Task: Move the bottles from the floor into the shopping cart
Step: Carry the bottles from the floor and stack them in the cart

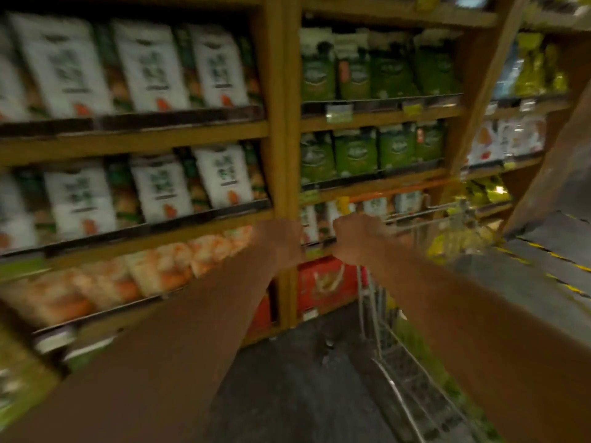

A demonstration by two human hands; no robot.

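Cart lower R; L hand, R hand curled abreast, blurry.

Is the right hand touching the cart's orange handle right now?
Cannot tell. In the head view the right hand sits just below the orange handle, but motion blur hides any contact or gap.

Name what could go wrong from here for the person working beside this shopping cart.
1. The left hand and right hand are raised close to the wooden shelf post. A quick reach might knock the white packets down.
2. The shopping cart stands close to the red boxes on the bottom shelf, so a shove could bump them.
3. The picture is blurred, so it is unclear whether either hand grips anything. A loose hold could mean a drop.
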